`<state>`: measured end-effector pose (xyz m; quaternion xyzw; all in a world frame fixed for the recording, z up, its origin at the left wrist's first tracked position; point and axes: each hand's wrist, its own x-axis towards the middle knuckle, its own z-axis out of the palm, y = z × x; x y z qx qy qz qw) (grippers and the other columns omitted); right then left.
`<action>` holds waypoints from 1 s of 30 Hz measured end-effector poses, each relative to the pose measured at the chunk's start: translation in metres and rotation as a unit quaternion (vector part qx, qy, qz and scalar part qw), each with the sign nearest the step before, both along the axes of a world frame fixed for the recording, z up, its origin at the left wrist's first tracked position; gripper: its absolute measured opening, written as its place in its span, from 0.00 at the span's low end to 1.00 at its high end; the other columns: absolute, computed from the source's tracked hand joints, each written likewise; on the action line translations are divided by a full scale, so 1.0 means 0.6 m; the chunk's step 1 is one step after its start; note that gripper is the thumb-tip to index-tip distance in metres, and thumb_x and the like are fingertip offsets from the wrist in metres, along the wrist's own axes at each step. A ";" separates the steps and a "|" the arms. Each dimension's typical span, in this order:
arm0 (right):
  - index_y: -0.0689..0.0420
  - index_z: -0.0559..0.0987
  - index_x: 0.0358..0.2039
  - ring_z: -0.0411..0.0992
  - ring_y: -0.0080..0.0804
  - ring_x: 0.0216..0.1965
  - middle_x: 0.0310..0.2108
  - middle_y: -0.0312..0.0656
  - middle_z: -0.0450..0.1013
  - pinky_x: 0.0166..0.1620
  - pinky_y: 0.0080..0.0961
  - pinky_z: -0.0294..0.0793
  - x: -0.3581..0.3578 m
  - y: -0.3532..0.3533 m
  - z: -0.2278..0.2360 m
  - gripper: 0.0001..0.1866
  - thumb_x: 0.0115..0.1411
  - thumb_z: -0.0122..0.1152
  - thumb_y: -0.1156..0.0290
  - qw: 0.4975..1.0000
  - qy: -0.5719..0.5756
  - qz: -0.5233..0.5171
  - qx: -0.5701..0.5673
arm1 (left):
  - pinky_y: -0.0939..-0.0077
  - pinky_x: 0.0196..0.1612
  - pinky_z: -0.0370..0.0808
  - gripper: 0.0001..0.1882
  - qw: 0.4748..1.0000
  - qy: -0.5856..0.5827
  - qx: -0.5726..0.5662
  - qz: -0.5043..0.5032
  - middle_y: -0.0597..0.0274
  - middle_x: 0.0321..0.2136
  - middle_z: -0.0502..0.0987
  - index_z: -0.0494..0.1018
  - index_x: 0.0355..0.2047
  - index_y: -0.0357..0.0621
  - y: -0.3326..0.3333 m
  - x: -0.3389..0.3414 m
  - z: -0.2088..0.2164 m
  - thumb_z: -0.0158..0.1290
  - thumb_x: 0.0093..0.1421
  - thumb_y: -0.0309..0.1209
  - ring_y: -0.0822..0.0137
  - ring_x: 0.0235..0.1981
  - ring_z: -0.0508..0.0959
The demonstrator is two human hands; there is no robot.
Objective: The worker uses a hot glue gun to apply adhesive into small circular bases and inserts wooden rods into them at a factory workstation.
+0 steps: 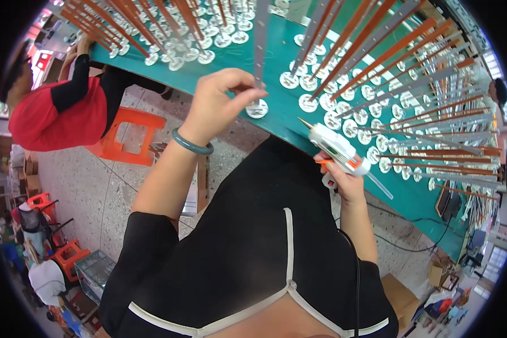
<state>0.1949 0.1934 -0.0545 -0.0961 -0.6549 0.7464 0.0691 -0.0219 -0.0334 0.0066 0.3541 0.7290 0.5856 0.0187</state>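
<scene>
My left hand (222, 104) pinches the lower part of a thin grey strip (259, 48) between thumb and fingers. The strip stands upright on a round white base (257, 109) at the table's near edge. In my right hand (343, 177) is a white hot glue gun (335, 143) with an orange trigger. Its brass-coloured tip points up and left, toward the base but apart from it. A clear glue stick (380, 186) juts from the gun's back end.
Many brown and grey strips on round bases crowd the green table (231, 73) at the far left and right. A person in red (59, 112) sits at the left by an orange stool (129, 135). A black cable (411, 248) hangs at the right.
</scene>
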 end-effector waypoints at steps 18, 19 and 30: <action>0.62 0.77 0.38 0.70 0.29 0.28 0.26 0.44 0.75 0.34 0.28 0.71 -0.073 -0.040 0.053 0.18 0.56 0.66 0.60 0.973 -0.099 0.025 0.207 | 0.77 0.31 0.76 0.09 0.990 0.105 -0.081 -0.050 0.56 0.26 0.79 0.74 0.23 0.32 0.039 0.004 -0.018 0.63 0.52 0.23 0.67 0.27 0.80; 0.62 0.77 0.38 0.71 0.30 0.28 0.26 0.45 0.75 0.34 0.29 0.71 -0.074 -0.041 0.055 0.18 0.56 0.66 0.60 0.970 -0.112 0.030 0.215 | 0.77 0.31 0.76 0.09 0.990 0.104 -0.080 -0.050 0.56 0.26 0.79 0.74 0.23 0.32 0.039 0.003 -0.019 0.63 0.52 0.23 0.67 0.27 0.80; 0.62 0.76 0.36 0.74 0.41 0.28 0.27 0.49 0.75 0.34 0.33 0.72 -0.083 -0.046 0.048 0.18 0.56 0.66 0.59 0.960 -0.101 0.019 0.259 | 0.78 0.30 0.77 0.09 0.990 0.107 -0.073 -0.049 0.56 0.26 0.79 0.73 0.23 0.32 0.040 0.003 -0.023 0.63 0.53 0.23 0.68 0.26 0.81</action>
